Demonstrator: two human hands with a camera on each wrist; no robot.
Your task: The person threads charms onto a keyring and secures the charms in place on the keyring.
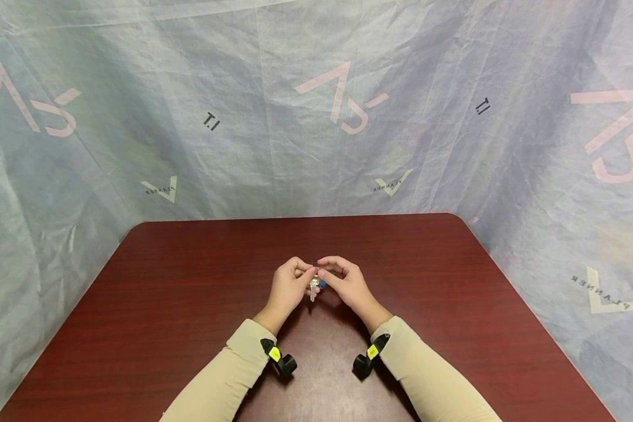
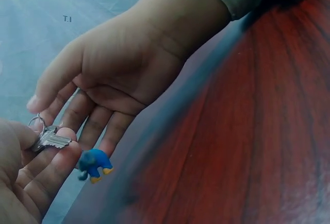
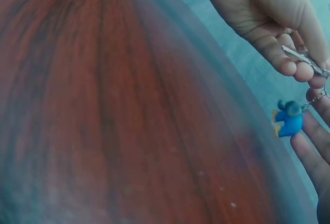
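Both hands meet over the middle of the table in the head view, around a bunch of metal keys (image 1: 313, 287). My left hand (image 1: 289, 288) pinches the keys (image 2: 51, 140) between thumb and fingers. A thin metal key ring (image 2: 37, 120) sits at the thumb and fingertips of my right hand (image 1: 349, 287), which appears to pinch it. From a short chain (image 3: 314, 99) hangs a small blue elephant-like charm (image 3: 292, 123) with yellow feet, beside the right hand's fingers. The right thumb is out of frame in the right wrist view.
The reddish-brown wooden table (image 1: 190, 281) has rounded far corners. Behind and at both sides hangs a pale grey-blue printed sheet (image 1: 274, 146). A black wrist camera (image 1: 283, 363) is strapped on the left sleeve, another wrist camera (image 1: 364, 364) on the right.
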